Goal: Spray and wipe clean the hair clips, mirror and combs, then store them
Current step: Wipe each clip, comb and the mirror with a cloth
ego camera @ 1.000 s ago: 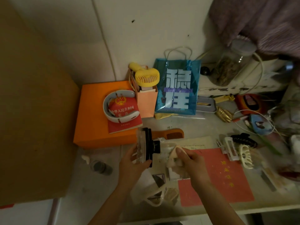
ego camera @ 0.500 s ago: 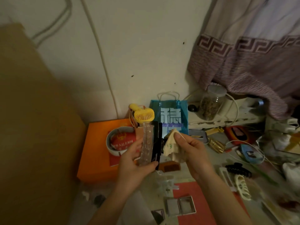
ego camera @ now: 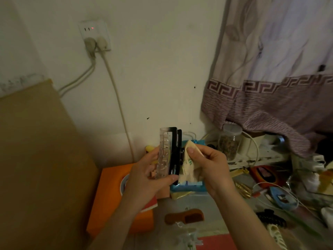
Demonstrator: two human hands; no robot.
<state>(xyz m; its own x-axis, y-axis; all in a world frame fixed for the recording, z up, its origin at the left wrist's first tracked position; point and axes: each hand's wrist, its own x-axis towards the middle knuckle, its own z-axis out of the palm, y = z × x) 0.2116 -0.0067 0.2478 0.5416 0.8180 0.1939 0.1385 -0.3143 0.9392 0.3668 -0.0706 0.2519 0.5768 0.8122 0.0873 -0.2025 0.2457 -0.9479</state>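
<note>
Hair clip [ego camera: 169, 153], a large clear-and-black claw type, is held upright in the air in front of the wall, its long axis running near vertical, well above the table [ego camera: 212, 208]. The left hand [ego camera: 144, 179] is closed around its lower half, thumb across the bottom end and fingers behind the clear side; the upper half stands free above the hand. The right hand [ego camera: 207, 165] is closed on a folded beige cloth [ego camera: 189, 166], pinched between thumb and fingers, and the cloth is pressed against the black, right-hand edge of the clip. The clip thus lies immediately to the left of the wiping hand, touching the cloth, so the right hand is the one placed to work and the left serves only as a holder. In the inspector's judgement the wiping step is in hand, and a stroke would need to follow the vertical axis, up toward the free top or down toward the left thumb. Whether the surface carries spray cannot be told in this dim light. Items not yet stored remain on the table: a brown comb [ego camera: 185, 216] below the hands, a black claw clip [ego camera: 270, 217] and a cream claw clip [ego camera: 276, 235] to the right. The mirror cannot be identified with confidence.
</note>
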